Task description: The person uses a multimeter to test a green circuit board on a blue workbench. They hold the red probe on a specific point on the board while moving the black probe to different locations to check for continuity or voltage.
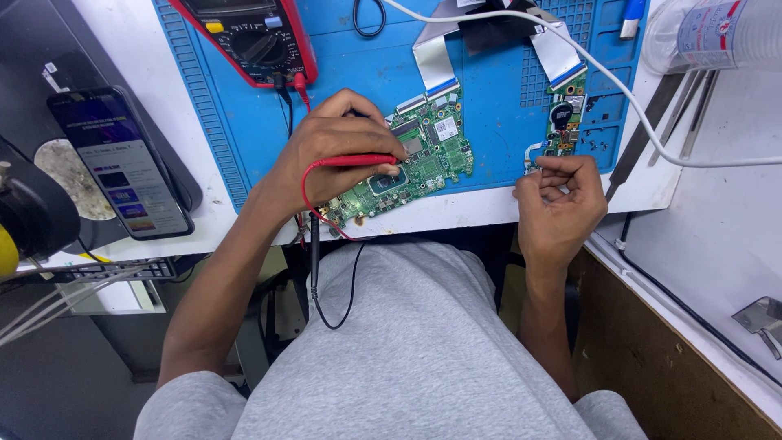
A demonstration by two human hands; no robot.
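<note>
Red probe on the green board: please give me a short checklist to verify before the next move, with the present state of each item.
1. Red probe gripped in left hand: ok.
2. Probe tip on a definite point of the green circuit board: cannot tell, fingers hide it.
3. Board lies on the blue mat: not ok, its lower corner overhangs the mat edge.
4. Red lead plugged into the multimeter: ok.
5. Black probe in right hand: cannot tell, the fist is closed.
6. White cable clear of the board: ok.
</note>
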